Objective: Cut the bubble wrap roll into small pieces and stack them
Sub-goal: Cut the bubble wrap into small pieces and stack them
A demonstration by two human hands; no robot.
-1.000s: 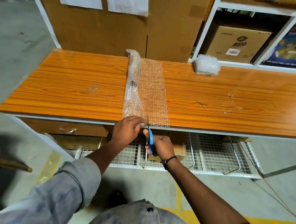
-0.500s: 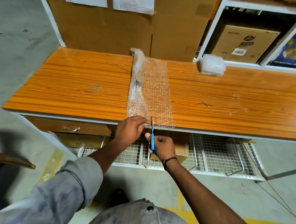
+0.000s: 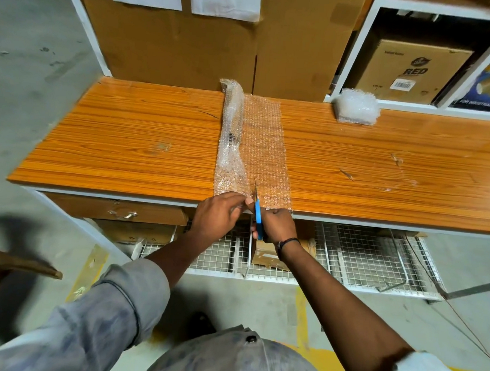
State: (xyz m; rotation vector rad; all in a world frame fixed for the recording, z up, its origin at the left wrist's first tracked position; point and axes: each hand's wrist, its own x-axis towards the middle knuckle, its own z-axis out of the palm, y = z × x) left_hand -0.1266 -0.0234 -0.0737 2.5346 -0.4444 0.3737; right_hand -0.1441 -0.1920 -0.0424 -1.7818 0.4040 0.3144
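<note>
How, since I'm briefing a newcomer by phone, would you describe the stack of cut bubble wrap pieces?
Find the orange wooden tabletop and follow its back edge to the right, below the cardboard box printed RED. The stack of cut bubble wrap pieces sits there, a compact whitish block, unlike the bubble wrap roll partly unrolled mid-table.

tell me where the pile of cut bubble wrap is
Head view: the pile sits far back on the table, right of the roll, by the shelf.
</note>
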